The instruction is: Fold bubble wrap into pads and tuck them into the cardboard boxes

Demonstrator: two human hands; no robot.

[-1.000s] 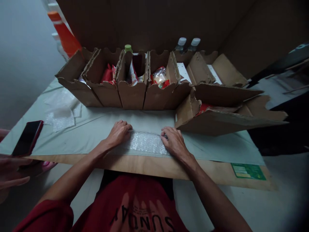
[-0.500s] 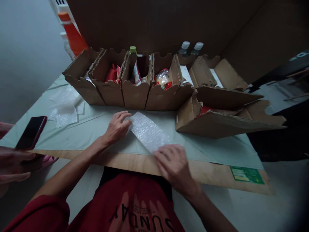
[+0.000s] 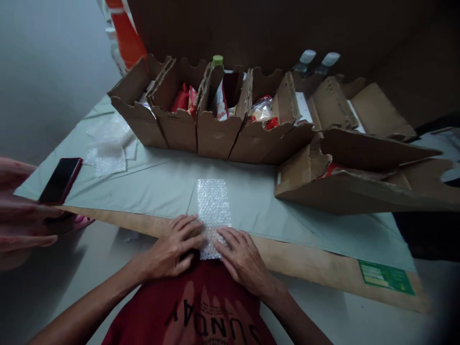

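Observation:
A strip of clear bubble wrap (image 3: pixel 214 203) lies lengthwise in front of me, its near end reaching over the table's front edge to my shirt. At its left edge is my left hand (image 3: pixel 181 247), fingers stretched out and the tips touching the wrap. My right hand (image 3: pixel 244 261) rests on the right edge, its fingers lying fairly flat across the plastic. Neither hand is closed round anything that I can see.
Cardboard bins (image 3: pixel 217 136) with packets stand in a row behind. A larger cardboard bin (image 3: pixel 345 184) juts forward at right. Bubble wrap pieces (image 3: pixel 111 143) and a phone (image 3: pixel 61 179) lie left, near another person's hand (image 3: pixel 27 242). Bottles (image 3: pixel 304 60) stand behind.
The bubble wrap has turned from slanting to nearly straight toward me and come closer to my body. My left hand has moved nearer, and the right has shifted slightly left, beside it.

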